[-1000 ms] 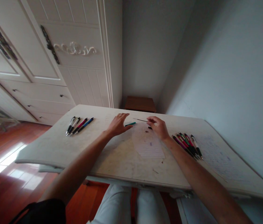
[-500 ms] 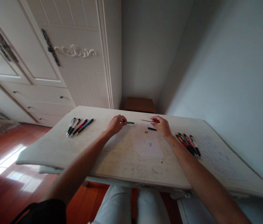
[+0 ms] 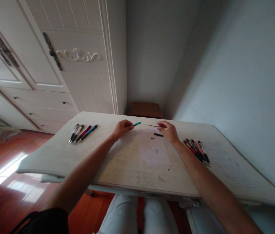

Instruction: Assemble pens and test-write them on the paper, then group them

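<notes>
Pinched in my left hand (image 3: 122,129) is a green pen barrel (image 3: 136,123), its end pointing right and slightly up. My right hand (image 3: 168,129) is closed on a thin dark pen refill (image 3: 151,125), whose tip points left toward the barrel. A gap separates the two parts. Just below my right fingers lies a short black pen grip (image 3: 158,135). A lined sheet of paper (image 3: 155,152) with scribbles is on the table under and in front of my hands.
Several pens (image 3: 82,134) lie side by side on the table's left. Another group of pens (image 3: 197,151) rests by my right forearm, near a written-on sheet (image 3: 232,165). A wall (image 3: 249,81) borders the right side; a white wardrobe (image 3: 83,39) stands behind left.
My left hand has turned the green barrel so its free end has risen and tilts upward. My right hand and the refill have hardly moved.
</notes>
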`<action>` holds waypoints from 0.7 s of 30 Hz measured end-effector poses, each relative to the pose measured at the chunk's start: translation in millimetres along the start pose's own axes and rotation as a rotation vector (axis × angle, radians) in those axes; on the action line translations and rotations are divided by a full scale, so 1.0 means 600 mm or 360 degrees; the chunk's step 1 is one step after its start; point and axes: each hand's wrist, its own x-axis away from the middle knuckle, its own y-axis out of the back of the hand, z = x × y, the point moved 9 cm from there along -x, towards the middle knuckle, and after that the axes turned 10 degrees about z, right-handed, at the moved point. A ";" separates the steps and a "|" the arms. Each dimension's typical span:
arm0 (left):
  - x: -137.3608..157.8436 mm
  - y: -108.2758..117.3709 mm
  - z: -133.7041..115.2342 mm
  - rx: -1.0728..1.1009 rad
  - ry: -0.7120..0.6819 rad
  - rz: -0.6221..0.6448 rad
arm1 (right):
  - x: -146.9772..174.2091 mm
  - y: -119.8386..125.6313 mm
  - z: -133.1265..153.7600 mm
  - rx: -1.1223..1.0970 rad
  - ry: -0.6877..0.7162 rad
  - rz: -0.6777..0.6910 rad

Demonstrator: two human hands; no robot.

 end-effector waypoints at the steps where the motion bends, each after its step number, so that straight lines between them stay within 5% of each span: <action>1: -0.002 -0.001 -0.001 -0.0129 -0.0043 -0.0002 | 0.000 0.000 0.001 0.0001 0.0004 0.0003; 6: -0.004 -0.004 -0.004 -0.0428 -0.0165 0.0015 | 0.001 -0.009 0.007 -0.0001 0.0041 0.0061; 21: 0.000 -0.005 -0.012 -0.0553 -0.0134 -0.0003 | 0.002 -0.022 0.008 -0.0003 0.0048 0.0153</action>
